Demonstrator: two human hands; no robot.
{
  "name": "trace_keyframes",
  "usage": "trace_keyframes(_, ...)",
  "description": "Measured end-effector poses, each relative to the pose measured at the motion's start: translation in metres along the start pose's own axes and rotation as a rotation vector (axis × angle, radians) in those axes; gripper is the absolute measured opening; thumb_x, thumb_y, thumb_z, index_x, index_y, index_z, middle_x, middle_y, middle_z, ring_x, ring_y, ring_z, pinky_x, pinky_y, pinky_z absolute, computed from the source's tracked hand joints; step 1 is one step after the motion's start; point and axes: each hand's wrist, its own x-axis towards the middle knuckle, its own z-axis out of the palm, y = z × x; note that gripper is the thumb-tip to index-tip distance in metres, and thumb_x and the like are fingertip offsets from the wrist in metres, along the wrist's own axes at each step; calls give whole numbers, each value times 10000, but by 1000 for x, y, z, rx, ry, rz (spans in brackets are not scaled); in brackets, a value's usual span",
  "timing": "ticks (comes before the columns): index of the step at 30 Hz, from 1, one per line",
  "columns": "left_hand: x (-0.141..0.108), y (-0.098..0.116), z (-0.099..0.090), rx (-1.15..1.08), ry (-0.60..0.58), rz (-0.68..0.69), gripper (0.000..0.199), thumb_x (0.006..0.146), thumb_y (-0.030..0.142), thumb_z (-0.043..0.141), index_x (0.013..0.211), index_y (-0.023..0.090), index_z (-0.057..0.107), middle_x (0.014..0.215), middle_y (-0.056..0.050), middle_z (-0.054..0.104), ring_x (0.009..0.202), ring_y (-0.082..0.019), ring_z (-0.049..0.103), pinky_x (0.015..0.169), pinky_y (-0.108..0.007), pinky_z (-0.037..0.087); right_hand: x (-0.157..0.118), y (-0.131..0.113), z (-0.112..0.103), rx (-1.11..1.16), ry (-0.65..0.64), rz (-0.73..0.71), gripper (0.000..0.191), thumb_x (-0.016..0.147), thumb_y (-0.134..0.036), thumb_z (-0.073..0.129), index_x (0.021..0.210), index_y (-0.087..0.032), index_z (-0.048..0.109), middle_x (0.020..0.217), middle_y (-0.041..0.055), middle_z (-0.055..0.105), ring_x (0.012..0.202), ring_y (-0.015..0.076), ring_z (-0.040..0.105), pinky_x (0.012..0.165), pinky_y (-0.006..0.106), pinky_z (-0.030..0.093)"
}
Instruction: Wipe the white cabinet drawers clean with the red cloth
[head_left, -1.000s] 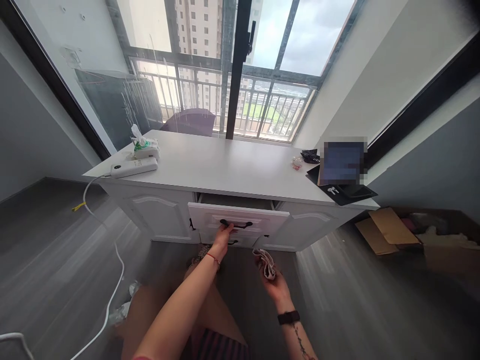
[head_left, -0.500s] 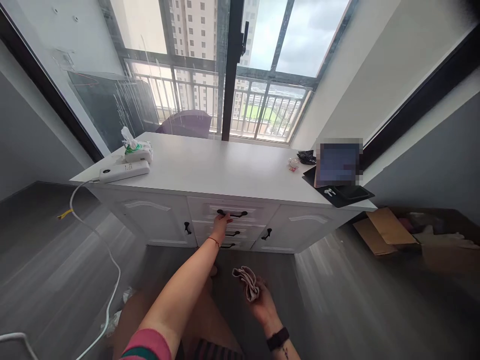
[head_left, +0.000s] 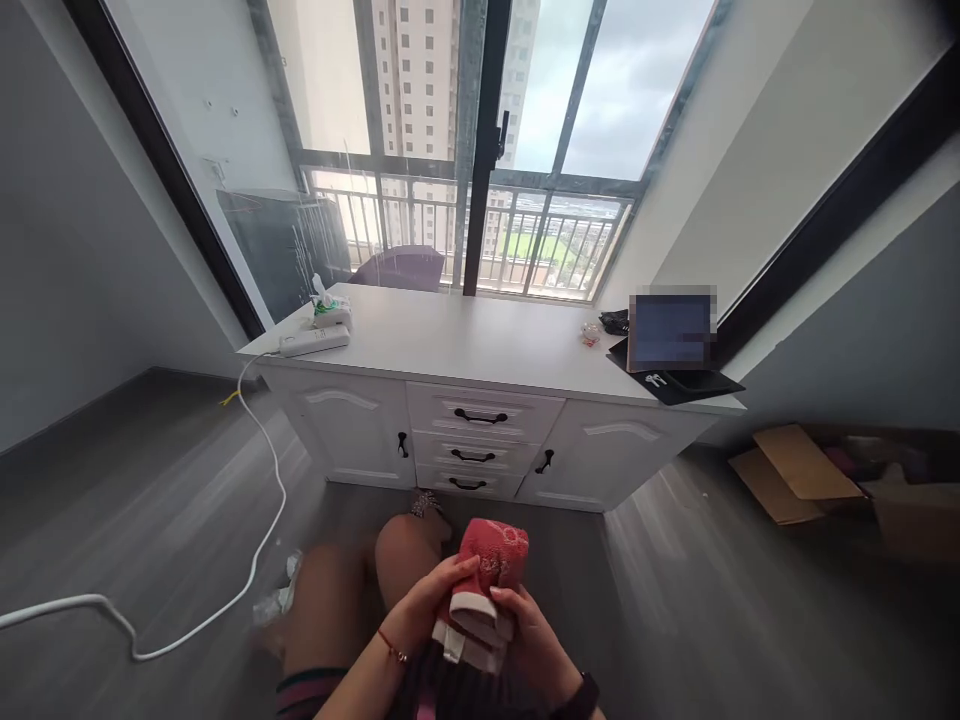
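Observation:
A folded cloth (head_left: 495,550), red with a pale pattern and whitish edges, is held low in front of me, above my lap. My left hand (head_left: 424,605) grips its left side, thumb on top. On the right side of the cloth, my right hand (head_left: 536,640) has its fingers wrapped round it. Beyond both hands stands a white cabinet (head_left: 480,345) whose middle drawers (head_left: 484,412) are closed, with black handles. Neither hand touches the cabinet.
On the cabinet's left end are a power strip (head_left: 315,341) and a tissue pack (head_left: 331,312). At its right end stands a tablet (head_left: 670,333) on a black cover. A white cable (head_left: 259,560) crosses the floor; a cardboard box (head_left: 810,462) lies right.
My left hand has left the top drawer's handle and come back to the cloth. The cloth now shows its red side, in both hands. The view has shifted.

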Motion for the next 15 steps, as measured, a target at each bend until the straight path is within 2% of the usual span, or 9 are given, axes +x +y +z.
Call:
trace_keyframes(3,-28,-26,-11,-125,5,15,275,730,281,720,943,107,707,809,-87,731,714,-190,676,736,-284,516,-6,13,11,-52,-37,0,387,618,-162,746,996,-170,665,859,26,720,704,158,649,690,269,481)
trace_keyframes(8,-52,-34,-17,-199,95,2,275,768,324,679,930,102,698,814,-105,742,693,-220,697,706,-314,542,-14,26,26,-60,-60,-20,424,672,-232,753,1077,-193,633,936,25,709,760,163,654,717,279,481)
trace_keyframes(11,-64,-37,-10,-210,217,30,225,759,277,683,913,113,692,862,-103,747,727,-220,707,739,-316,550,-20,32,23,-53,-50,-57,445,688,-284,763,1102,-199,624,996,34,704,835,182,660,771,301,483)
trace_keyframes(15,-77,-51,-4,-168,305,168,172,713,208,710,867,132,690,866,-82,748,727,-216,706,749,-322,556,-29,43,8,-89,-61,-91,426,692,-299,766,1083,-194,632,953,29,705,819,176,653,778,300,475)
